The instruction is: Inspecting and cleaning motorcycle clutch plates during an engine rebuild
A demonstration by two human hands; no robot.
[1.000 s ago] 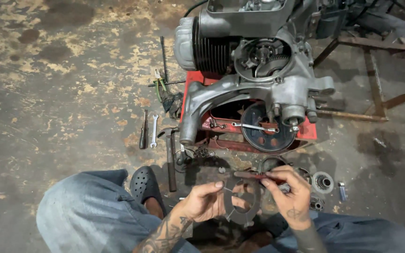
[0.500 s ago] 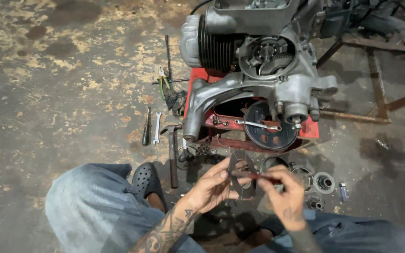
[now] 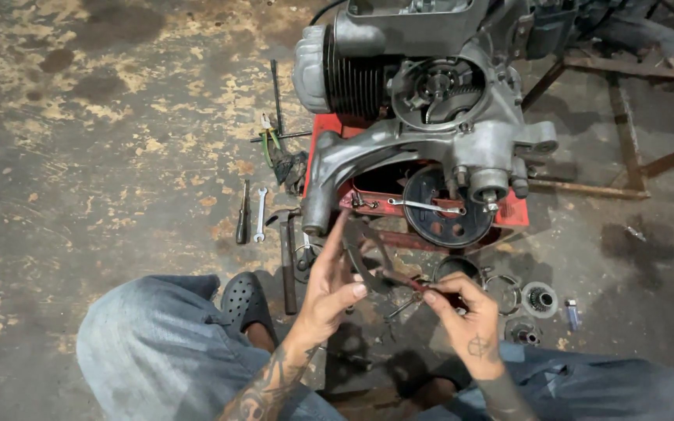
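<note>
My left hand (image 3: 328, 290) holds a dark curved metal part, like a pair of brake shoes (image 3: 362, 251), upright in front of my knees. My right hand (image 3: 468, 321) grips a small red-handled plier-like tool (image 3: 409, 284) whose tip touches the lower end of that part. Just beyond them a grey scooter engine (image 3: 431, 117) rests on a red metal box (image 3: 512, 215), with a dark round backplate (image 3: 438, 210) and a spring across it facing me.
A screwdriver (image 3: 242, 214), a spanner (image 3: 260, 214) and a hammer (image 3: 287, 261) lie on the stained concrete to the left. Round bearing and gear parts (image 3: 540, 299) and a small blue lighter (image 3: 572, 315) lie to the right. A rusty metal frame (image 3: 626, 117) stands at the back right.
Both hands have lifted the curved part higher and closer to the engine, and the tool's tip has come onto its lower end.
</note>
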